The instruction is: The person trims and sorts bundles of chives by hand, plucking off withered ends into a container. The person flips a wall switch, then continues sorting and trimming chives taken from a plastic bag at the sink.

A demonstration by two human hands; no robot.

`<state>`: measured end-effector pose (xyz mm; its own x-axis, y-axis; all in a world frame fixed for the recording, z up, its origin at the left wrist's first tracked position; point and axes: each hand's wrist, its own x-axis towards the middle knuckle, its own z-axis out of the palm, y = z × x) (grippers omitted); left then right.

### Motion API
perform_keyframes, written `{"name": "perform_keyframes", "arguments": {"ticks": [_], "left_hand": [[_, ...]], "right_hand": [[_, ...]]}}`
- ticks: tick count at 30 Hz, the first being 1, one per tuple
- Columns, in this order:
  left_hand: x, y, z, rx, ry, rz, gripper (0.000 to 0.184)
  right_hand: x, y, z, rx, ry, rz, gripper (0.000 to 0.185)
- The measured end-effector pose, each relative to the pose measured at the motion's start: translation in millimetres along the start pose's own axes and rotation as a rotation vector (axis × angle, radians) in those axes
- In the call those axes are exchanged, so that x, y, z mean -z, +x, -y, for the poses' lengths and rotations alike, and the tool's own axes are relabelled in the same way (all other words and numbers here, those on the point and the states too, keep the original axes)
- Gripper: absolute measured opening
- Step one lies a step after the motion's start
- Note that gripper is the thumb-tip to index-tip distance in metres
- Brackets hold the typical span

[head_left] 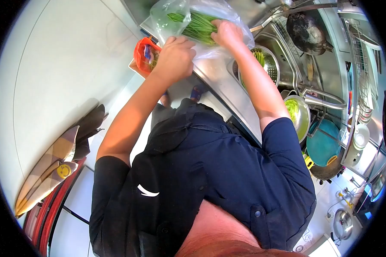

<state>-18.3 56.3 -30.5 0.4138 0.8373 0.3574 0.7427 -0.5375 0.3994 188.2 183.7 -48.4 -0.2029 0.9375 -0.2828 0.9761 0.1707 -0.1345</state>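
Observation:
A clear plastic bag [163,19] lies spread at the top of the view, with a bunch of long thin green stalks [197,26], like chives, on or in it. My right hand [228,33] has its fingers closed on the stalks near their right end. My left hand [174,58] is curled at the near left edge of the bag and appears to pinch the plastic; its fingertips are partly hidden. Just left of that hand is a bin lined with a red-orange bag [140,52], with some scraps inside.
A steel counter [221,81] runs along my front. Right of my right forearm, a perforated colander [272,64] holds green pieces, and a bowl [303,122] holds pale green vegetables. Beyond are a faucet [324,102], a dark wok [306,32] and a teal round lid or board [324,143].

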Motion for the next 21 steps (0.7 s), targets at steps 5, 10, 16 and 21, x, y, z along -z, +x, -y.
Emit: {"name": "perform_keyframes", "arguments": {"ticks": [5,10,16,21], "left_hand": [[-14,0,4,0.046,0.049,0.177,0.003],[-15,-5,3,0.116,0.079,0.257,0.007],[-8,-5,1,0.150,0.100,0.323,0.009],[-5,-5,2,0.168,0.086,0.322,0.010]], "right_hand": [[3,-16,14,0.157,-0.063,-0.103,0.069],[-29,-20,22,0.197,-0.104,-0.183,0.070],[-41,-11,13,0.145,-0.044,-0.281,0.059],[-15,-3,13,0.077,0.088,-0.202,0.043]]}}
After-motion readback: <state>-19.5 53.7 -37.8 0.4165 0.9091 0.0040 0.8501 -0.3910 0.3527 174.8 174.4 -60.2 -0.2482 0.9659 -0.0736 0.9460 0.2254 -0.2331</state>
